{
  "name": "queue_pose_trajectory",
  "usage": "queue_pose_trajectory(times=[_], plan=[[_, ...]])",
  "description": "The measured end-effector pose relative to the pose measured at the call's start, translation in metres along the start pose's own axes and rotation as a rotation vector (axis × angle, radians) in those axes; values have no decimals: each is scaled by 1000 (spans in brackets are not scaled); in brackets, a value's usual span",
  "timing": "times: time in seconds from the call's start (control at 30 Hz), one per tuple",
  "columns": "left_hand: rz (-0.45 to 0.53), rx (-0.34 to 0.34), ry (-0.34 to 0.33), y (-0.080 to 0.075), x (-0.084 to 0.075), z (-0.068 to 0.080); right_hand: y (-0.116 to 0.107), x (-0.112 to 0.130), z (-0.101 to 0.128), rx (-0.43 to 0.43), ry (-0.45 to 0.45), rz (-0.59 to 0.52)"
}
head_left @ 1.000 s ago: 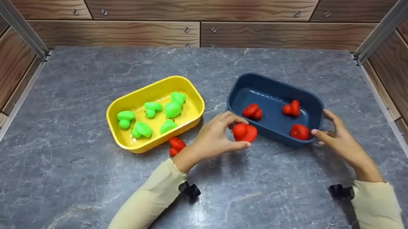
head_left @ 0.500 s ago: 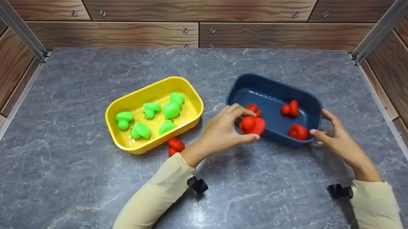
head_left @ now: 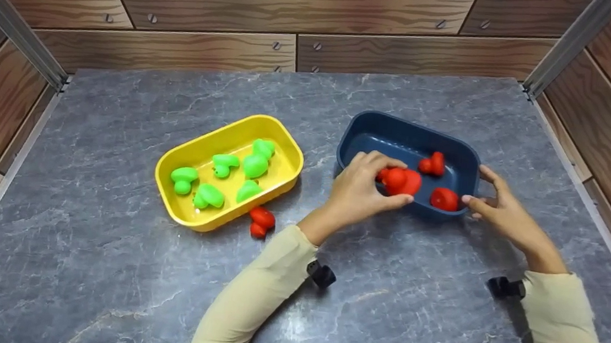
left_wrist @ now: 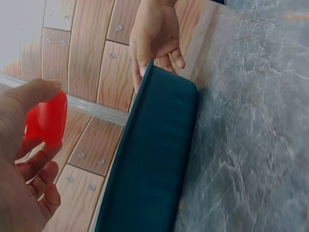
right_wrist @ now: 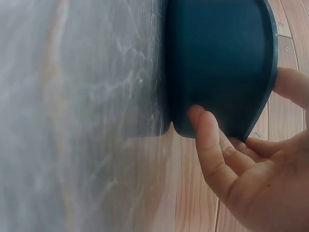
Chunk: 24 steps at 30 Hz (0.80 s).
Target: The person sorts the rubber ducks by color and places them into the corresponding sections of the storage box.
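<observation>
My left hand [head_left: 362,190] pinches a red toy duck [head_left: 405,181] between thumb and fingers, over the near wall of the dark blue bin [head_left: 384,124]. In the left wrist view, the held duck [left_wrist: 48,118] appears above the level of the bin's rim. My right hand [head_left: 506,214] holds the bin's right end, with thumb and fingertips at its rim and outer wall; the right wrist view has its fingers [right_wrist: 210,140] against that outer wall. Inside the bin lie a red duck [head_left: 433,164] and another red duck [head_left: 444,199]; the left hand hides part of the interior.
To the left stands a yellow bin [head_left: 169,212] with several green toy ducks [head_left: 255,165] in it. One red duck [head_left: 261,222] lies on the grey marbled table [head_left: 109,265] against that bin's near side. Wood-patterned panels [head_left: 276,3] enclose the table.
My left hand has carried the red duck rightward and slightly up in the head view, from in front of the blue bin to over it. The right hand keeps its place at the bin's end.
</observation>
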State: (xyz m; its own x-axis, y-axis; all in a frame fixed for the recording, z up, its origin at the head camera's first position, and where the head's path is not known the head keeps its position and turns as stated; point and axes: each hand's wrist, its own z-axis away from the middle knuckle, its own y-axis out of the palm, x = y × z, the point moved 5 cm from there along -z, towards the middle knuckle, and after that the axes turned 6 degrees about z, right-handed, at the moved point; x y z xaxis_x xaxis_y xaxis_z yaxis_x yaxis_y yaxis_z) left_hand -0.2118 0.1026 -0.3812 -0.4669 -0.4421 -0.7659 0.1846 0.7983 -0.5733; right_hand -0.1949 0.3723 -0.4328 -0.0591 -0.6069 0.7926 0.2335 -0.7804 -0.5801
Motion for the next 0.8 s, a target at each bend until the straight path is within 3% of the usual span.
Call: queue_pose_trajectory(times=[0.27, 0.8], plan=[[-5, -49, 7, 12, -3, -11, 1, 1, -2, -3, -9, 1], [-102, -54, -49, 37, -2, -31, 0, -1, -2, -9, -10, 13]])
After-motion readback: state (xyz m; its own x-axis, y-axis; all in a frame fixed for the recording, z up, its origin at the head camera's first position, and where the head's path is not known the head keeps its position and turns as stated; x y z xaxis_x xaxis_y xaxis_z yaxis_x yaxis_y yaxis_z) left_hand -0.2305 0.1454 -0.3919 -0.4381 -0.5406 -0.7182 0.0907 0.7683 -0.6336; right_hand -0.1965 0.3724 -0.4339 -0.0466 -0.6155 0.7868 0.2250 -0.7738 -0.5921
